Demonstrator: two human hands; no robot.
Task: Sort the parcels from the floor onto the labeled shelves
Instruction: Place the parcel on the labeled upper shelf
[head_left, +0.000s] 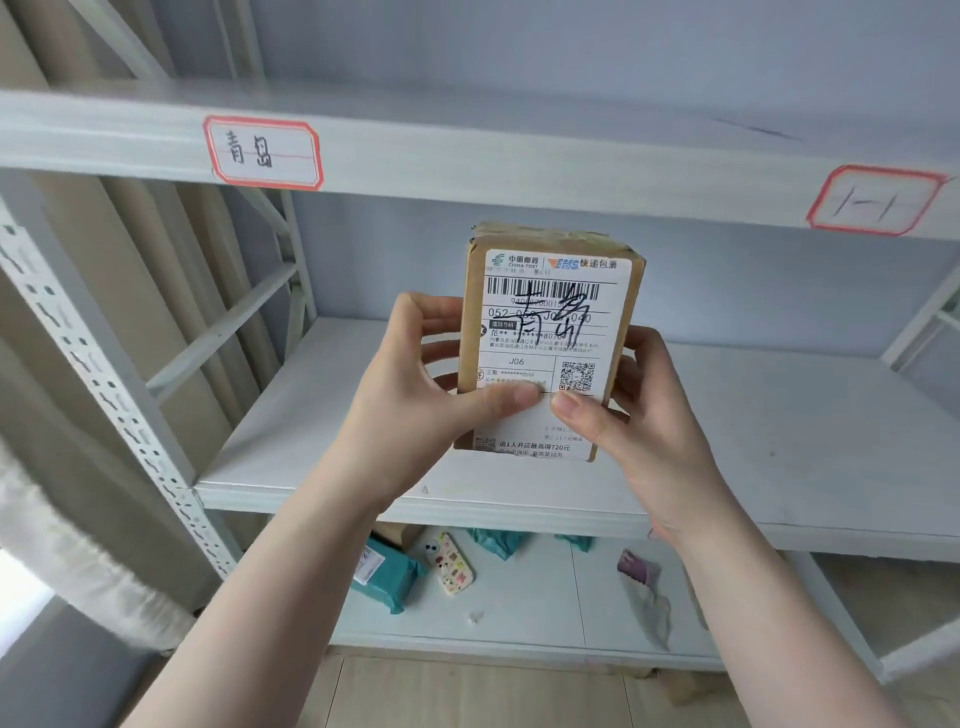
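Observation:
A small brown cardboard parcel stands upright in front of me, its white shipping label facing the camera with black handwriting across the barcode. My left hand grips its left side and my right hand grips its right side, both thumbs pressed on the label's lower part. The parcel hangs in the air in front of the middle shelf. Above it runs the upper shelf, carrying a red-bordered handwritten label at the left and another red-bordered label at the right.
On the bottom shelf lie a teal bag parcel, a patterned phone-case-like item, another teal parcel and a purple-and-grey package. A perforated white upright stands at the left, beige curtains behind it.

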